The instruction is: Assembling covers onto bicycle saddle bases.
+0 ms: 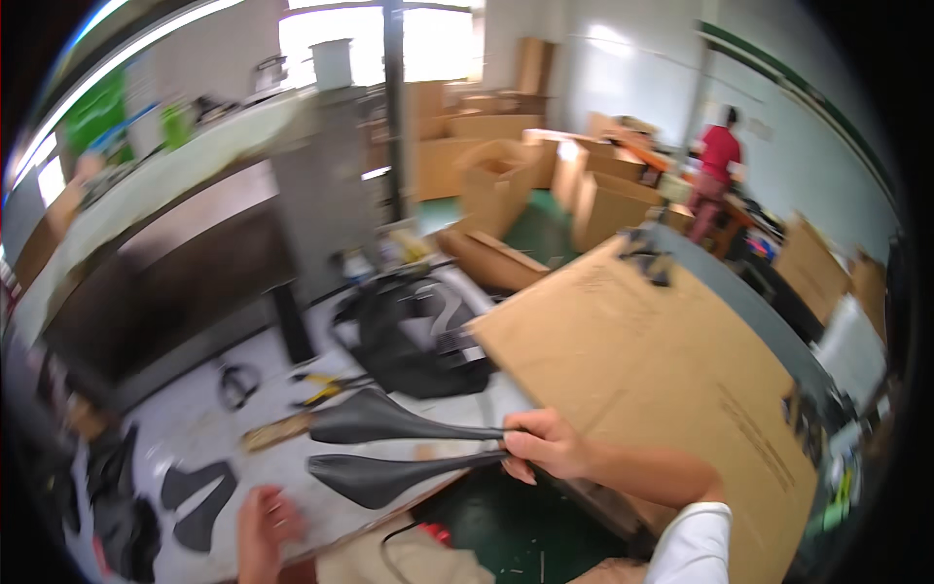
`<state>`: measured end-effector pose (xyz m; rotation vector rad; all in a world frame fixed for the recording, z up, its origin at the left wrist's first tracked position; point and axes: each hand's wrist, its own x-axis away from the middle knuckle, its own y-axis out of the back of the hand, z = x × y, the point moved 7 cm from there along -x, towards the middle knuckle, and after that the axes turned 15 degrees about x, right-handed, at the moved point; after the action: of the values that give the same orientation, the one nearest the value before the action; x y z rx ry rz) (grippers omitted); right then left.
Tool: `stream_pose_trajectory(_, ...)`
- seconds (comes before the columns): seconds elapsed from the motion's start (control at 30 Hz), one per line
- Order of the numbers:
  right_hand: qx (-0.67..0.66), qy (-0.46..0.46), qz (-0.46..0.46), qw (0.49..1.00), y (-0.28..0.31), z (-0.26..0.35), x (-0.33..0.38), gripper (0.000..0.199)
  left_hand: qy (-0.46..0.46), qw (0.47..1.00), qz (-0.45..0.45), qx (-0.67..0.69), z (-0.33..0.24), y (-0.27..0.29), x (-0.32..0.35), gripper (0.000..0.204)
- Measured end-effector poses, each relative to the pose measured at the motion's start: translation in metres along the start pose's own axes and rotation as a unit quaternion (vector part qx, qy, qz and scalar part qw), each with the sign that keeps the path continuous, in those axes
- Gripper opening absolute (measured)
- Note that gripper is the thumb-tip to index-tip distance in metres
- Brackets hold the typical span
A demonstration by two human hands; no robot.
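My right hand (545, 443), its fingers closed, grips the narrow nose end of a black bicycle saddle (375, 419). Two long lobes with a gap between them make up the saddle; whether they join is hidden under my fingers. Its broad end points left over the white worktable (341, 521). Low on the left, my left hand (272, 526) is slightly blurred, with fingers loosely apart and nothing in them. Beside it on the table lies a flat black V-shaped piece (202, 501). Yellow-handled pliers (326, 387) rest behind the saddle.
A black bag-like heap (413, 336) lies at the table's back. To the right is a large cardboard sheet (671, 389) with small black pieces (650, 258) at its far edge. Open cartons (496, 180) stand farther off, and a person in red (718, 156) is at the back right.
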<state>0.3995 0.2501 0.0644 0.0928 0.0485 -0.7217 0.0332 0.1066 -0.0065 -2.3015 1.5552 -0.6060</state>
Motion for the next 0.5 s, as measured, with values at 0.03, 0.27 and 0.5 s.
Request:
stream_pose_trajectory(0.03,-0.02,-0.025,0.047,0.998,-0.025,-0.005,-0.012,0.028,0.013,0.999,-0.026,0.042,-0.004,-0.016,0.005,0.049)
stream_pose_trajectory(0.27,0.016,-0.173,0.204,0.964,-0.117,-0.054,-0.081,0.026,0.003,0.995,-0.069,-0.066,-0.024,0.03,0.004,0.018)
stream_pose_trajectory(0.5,0.49,-0.002,0.112,0.864,-0.154,-0.024,-0.139,0.049,-0.044,0.843,-0.18,-0.505,-0.06,0.087,0.019,0.025)
